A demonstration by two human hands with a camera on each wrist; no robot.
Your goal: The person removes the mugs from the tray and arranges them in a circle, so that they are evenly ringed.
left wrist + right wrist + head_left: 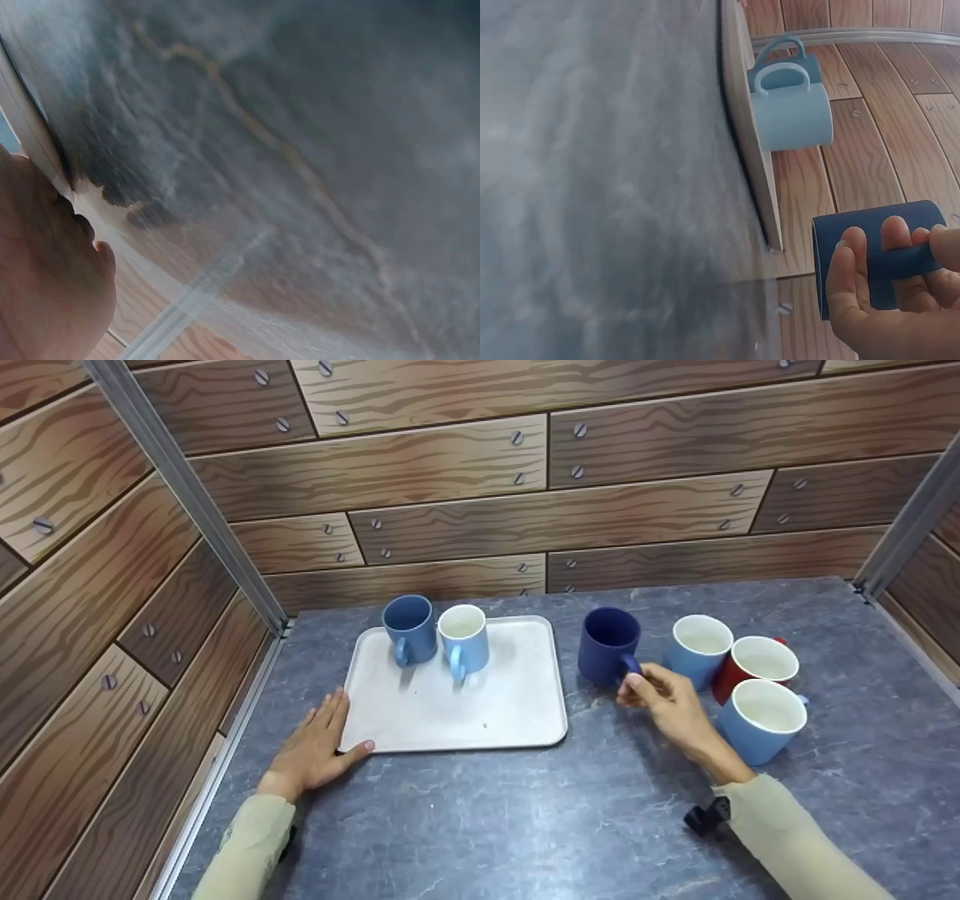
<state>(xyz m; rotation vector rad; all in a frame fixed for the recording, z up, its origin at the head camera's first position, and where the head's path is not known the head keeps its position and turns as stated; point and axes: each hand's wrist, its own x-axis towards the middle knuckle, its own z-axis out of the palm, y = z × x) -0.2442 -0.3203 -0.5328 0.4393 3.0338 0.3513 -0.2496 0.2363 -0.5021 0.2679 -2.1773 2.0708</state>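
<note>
Dark blue mug (598,652) held by its handle (631,663), right of the tray (450,720)

In the head view, the dark blue mug is seen right of centre, upright and apart from the tray. Its handle is gripped by the right hand (667,706), with the fingers curled and the thumb pressed against it; whether the base is off the table (480,825) cannot be told. At centre left, the left hand (311,756) is spread with straight fingers, nothing gripped, at the tray's lower left corner. In the tray's upper left part, a grey-blue mug (414,631) and a small light blue mug (472,651) are stood side by side.

Because the dark blue mug is held from one side only, it could be tipped if the grip were loosened. The tray's rim could be struck by its base if it were carried leftward too low. Toward the right, the front light blue mug (756,735) could be bumped by the right arm (727,763), and the red mug (726,681) and rear light blue mug (690,661), crowded close by, could be jostled in turn.
</note>
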